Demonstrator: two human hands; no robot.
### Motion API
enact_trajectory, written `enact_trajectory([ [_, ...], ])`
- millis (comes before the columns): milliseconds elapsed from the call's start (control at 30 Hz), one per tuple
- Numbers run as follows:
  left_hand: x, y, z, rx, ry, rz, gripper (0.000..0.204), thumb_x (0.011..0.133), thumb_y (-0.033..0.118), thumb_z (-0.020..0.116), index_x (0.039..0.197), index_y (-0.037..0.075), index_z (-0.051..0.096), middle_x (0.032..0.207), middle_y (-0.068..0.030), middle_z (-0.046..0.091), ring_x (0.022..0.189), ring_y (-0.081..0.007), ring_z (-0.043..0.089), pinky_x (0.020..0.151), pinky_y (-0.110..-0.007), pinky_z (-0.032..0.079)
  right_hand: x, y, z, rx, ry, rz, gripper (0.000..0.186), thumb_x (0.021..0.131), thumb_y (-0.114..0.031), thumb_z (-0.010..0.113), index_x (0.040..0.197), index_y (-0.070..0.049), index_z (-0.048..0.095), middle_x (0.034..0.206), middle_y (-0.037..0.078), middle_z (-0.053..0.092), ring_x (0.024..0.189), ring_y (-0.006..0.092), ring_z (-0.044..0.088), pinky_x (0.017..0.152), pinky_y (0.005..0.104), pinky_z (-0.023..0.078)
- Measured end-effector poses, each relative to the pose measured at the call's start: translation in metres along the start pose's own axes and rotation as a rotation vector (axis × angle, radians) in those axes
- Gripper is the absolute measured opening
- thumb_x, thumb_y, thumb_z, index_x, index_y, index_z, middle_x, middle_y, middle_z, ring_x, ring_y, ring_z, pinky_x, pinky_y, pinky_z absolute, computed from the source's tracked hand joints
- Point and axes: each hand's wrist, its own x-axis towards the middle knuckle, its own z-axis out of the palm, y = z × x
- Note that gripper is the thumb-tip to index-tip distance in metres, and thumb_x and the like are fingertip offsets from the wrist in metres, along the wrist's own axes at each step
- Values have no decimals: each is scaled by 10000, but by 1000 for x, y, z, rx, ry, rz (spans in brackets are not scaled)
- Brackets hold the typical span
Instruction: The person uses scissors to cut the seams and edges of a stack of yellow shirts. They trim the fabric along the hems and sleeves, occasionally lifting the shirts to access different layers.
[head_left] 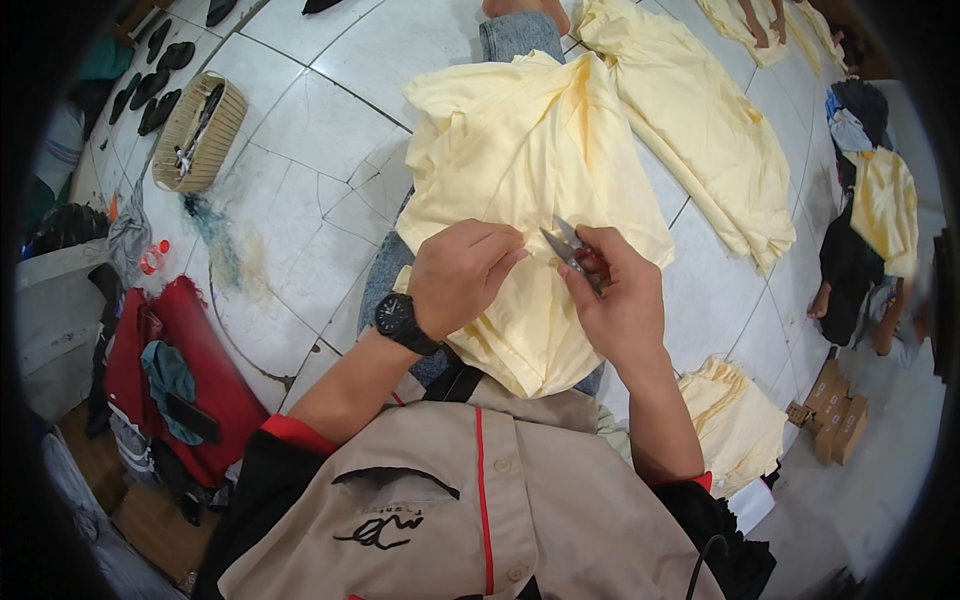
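Gently take the yellow cloth (500, 135), draped over the jeans (522, 38) and probably light, soft and easily nicked, by a loose fold, noting right fingers (612, 245) clasping snips (578, 257) and left fingers (498, 238) curled, grasp impossible to tell.

I get bright, diffuse light, its source out of sight. Shadows on the smooth pale yellow cloth (490, 140) look soft; the glossy white tiled floor (300, 120) reads crisp centrally, bending and blurring toward blackened edges.
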Motion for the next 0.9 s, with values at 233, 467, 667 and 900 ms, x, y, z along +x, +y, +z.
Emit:
enact_trajectory([
  [233,-7,-12,-14,-226,-77,-49,99,922,51,751,1016,33,725,1146,-111,782,952,-277,748,752,-352,588,-9,-10,-5,-381,-119,-260,339,863,-51,687,1202,-30,687,974,104,710,850,301,714,657,399,567],
  [467,-9,-7,-15,-192,-97,-37,88,943,43,712,1021,24,674,1195,-139,764,987,-312,738,785,-362,581,-17,-11,14,-587,-48,-444,393,806,-51,669,1192,22,688,958,78,671,787,217,682,610,348,545],
  [667,-11,-3,-15,-181,-101,-56,84,934,36,709,1004,20,665,1198,-159,758,1010,-338,731,831,-379,576,-16,-12,24,-658,-1,-519,388,788,-45,670,1166,40,687,961,94,657,790,201,662,596,321,533],
  [900,-29,-7,-33,-332,91,-47,55,990,35,654,1020,-10,640,1167,-200,754,983,-311,735,889,-370,570,-17,-8,20,-619,35,-426,341,828,-49,707,1161,22,702,1024,120,706,814,219,705,632,334,563],
])
